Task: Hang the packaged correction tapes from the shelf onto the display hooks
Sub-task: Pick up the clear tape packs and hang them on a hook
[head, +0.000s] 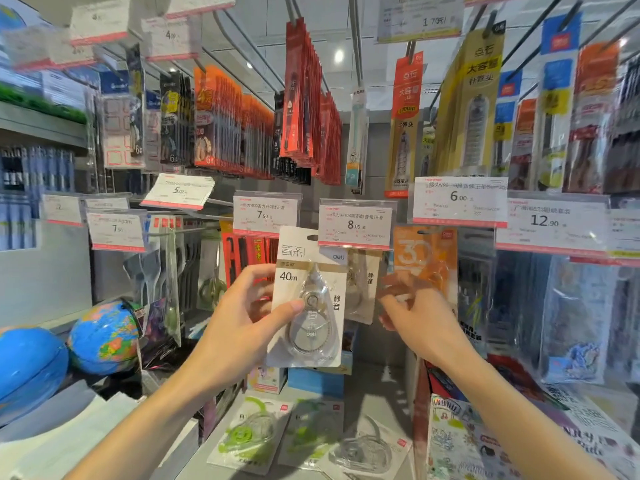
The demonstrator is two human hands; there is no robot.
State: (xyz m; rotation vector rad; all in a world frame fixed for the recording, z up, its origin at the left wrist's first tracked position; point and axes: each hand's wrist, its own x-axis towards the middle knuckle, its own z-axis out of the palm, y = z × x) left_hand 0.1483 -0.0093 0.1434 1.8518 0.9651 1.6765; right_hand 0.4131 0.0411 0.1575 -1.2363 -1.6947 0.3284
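A person's left hand (242, 306) holds a white carded correction tape (308, 299) upright before a stationery display, thumb across the clear blister and fingers curled behind the card's left edge. The pack's hang hole sits at its top, level with the 8.00 price tag (356, 223) and just left of it; the card is not yet threaded on any hook. The right hand (408, 306) is blurred and hovers near the packs of the same design (363, 285) already hanging behind the tag; its fingers look curled, but whether they pinch anything cannot be told.

The step in hand appears to be lining the pack up with its hook. The hook's tip is hidden behind the price tag, so the next move likely calls for bringing the hang hole to the tip under the tag, perhaps with the right hand lifting the tag or steadying the hung packs, then sliding the card back along the wire.

More packaged correction tapes wait below on the shelf (388, 386): two green-dispenser packs (249, 438) and a clear-dispenser pack (367, 448) lie flat, so much of the job seems left. Two globes (104, 337) sit at lower left.
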